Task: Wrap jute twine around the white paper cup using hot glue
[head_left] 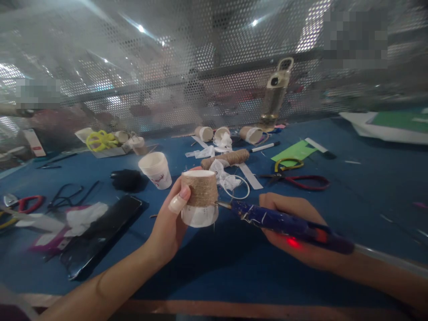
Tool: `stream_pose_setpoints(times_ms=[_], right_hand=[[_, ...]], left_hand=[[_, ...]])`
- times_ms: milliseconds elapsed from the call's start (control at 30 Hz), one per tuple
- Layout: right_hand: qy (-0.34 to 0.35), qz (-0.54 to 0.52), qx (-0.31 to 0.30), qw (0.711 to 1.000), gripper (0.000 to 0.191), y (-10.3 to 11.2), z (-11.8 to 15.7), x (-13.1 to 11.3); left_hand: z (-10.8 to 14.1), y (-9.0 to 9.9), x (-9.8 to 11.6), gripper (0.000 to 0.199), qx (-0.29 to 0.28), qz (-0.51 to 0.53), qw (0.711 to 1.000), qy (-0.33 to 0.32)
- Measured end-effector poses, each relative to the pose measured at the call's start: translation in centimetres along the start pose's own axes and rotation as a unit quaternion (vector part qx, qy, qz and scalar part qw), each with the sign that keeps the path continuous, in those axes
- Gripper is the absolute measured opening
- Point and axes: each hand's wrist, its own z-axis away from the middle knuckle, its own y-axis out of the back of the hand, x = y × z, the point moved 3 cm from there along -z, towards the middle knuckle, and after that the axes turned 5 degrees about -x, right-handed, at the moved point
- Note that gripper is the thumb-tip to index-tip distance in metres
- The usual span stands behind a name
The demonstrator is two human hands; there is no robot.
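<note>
In my left hand [172, 214] is a small paper cup [200, 216], held upside down with the thumb on its side. Brown jute twine [202, 189] is wound round the part of it nearer the base; the white part towards the rim is bare. My right hand [290, 214] grips a dark blue hot glue gun [277, 220] with a red light glowing on it. The gun's metal nozzle meets the cup's right side at the lower edge of the twine. A clear glue stick [384, 256] runs out of its back end.
Stacked paper cups [155, 169] stand left of my hand. Behind lie a twine roll [225, 158], a white ring [236, 186] and twine-wrapped cups [250, 134]. Scissors [297, 178] are at right, a phone [103, 236] at left. A bottle [276, 96] stands by the perforated metal screen [200, 76].
</note>
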Motion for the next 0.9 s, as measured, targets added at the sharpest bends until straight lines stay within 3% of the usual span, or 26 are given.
stream_pose_setpoints(times_ms=[300,667,900], right_hand=[[0.008,0.026,-0.001,1.000,0.025,-0.11,-0.18,-0.04],[-0.029,0.036,0.018,0.999,0.027,-0.23,-0.02,0.36],[-0.040,0.050,0.009,0.998,0.027,-0.14,-0.12,0.36]], left_hand=[[-0.08,-0.11,0.05,0.052,-0.009,-0.068,0.997,-0.027],[-0.09,-0.09,-0.05,0.051,0.014,-0.024,1.000,-0.006],[-0.05,0.01,-0.09,0.050,0.010,-0.051,0.999,-0.017]])
